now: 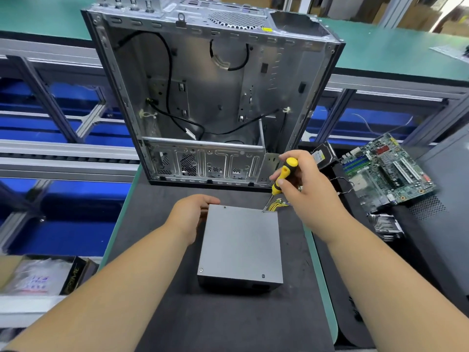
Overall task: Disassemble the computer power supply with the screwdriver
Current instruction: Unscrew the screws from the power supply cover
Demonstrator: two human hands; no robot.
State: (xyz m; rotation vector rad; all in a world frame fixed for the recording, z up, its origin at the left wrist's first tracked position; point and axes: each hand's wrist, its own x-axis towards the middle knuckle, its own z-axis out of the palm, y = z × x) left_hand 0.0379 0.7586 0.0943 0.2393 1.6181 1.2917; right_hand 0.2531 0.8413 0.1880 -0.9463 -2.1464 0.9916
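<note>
A grey metal power supply (241, 245) lies flat on the dark mat (162, 313) in front of me. Yellow wires (275, 205) stick out at its far right corner. My left hand (193, 212) rests against its far left edge, fingers curved over the corner. My right hand (304, 181) grips a yellow and black screwdriver (281, 176). The shaft slants down and its tip sits on the screw at the far right corner of the lid. Screws show at the other three corners of the lid.
An emptied computer case (210, 97) stands open behind the power supply. A green motherboard (385, 168) and a hard drive (323, 154) lie to the right on a dark panel. Blue bins and metal rails run along the left. A cardboard box (40, 275) sits at lower left.
</note>
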